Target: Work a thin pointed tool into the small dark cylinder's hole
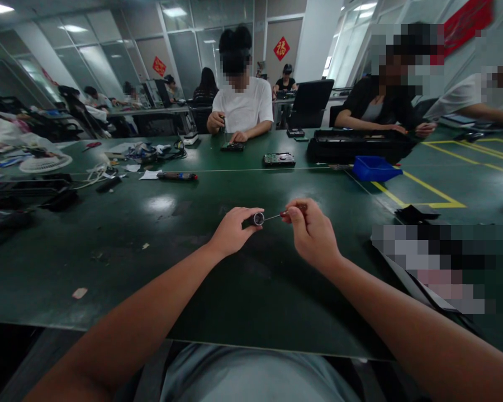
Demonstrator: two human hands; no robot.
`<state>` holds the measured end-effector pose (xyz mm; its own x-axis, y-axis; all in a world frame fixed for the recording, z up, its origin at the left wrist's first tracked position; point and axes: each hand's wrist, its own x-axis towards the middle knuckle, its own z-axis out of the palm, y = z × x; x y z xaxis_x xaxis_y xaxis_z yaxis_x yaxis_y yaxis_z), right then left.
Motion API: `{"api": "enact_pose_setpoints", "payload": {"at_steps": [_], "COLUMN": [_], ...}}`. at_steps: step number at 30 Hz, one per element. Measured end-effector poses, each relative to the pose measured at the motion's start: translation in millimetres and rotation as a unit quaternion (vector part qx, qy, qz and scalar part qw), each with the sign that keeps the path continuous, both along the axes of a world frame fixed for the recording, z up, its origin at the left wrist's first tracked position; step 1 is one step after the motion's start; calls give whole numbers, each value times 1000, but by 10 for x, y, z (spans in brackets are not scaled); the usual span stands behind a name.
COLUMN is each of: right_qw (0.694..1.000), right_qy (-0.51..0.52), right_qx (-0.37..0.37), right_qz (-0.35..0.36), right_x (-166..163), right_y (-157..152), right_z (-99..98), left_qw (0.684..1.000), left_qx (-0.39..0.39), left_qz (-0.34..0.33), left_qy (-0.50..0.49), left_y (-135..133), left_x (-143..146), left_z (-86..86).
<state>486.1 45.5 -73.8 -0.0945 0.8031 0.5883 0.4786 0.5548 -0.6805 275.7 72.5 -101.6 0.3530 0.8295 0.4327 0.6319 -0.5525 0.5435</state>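
My left hand (233, 230) is closed around a small dark cylindrical part (258, 219), whose round end with a silvery rim faces right. What the cylinder belongs to, I cannot make out. In my right hand (314, 231) is a thin screwdriver (283, 214) with a reddish handle, gripped between thumb and fingers. Its slim metal shaft points left, and the tip is at or very near the cylinder's open end. Both hands are held above the green table (243, 301).
Across the table a person in a white shirt (245, 106) works on a small device. A hard drive (279, 159), a blue bin (375, 168) and a long black casing (358, 146) lie ahead. A dark pen-like tool (177, 176) and cables are left; a pixelated flat object is right.
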Motion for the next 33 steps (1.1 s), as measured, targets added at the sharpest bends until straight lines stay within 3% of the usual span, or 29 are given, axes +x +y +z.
{"api": "enact_pose_setpoints", "payload": {"at_steps": [8, 14, 19, 27, 33], "right_qw": [999, 1000, 998, 999, 998], "right_qy": [34, 15, -28, -34, -50], "right_qx": [11, 0, -1, 29, -14], "right_qz": [-13, -13, -52, 29, -18], "right_x": [-2, 4, 24, 35, 28], "right_y": [-10, 10, 1, -9, 11], "right_z": [0, 3, 58, 37, 54], "left_qw": [1000, 1000, 1000, 1000, 1000], "left_qx": [-4, -3, 2, -9, -6], "left_qz": [-7, -6, 0, 6, -6], "left_qy": [-2, -4, -5, 5, 9], "left_y": [-13, -7, 0, -1, -4], "left_x": [1, 5, -2, 7, 7], "left_z": [-5, -13, -24, -7, -18]}}
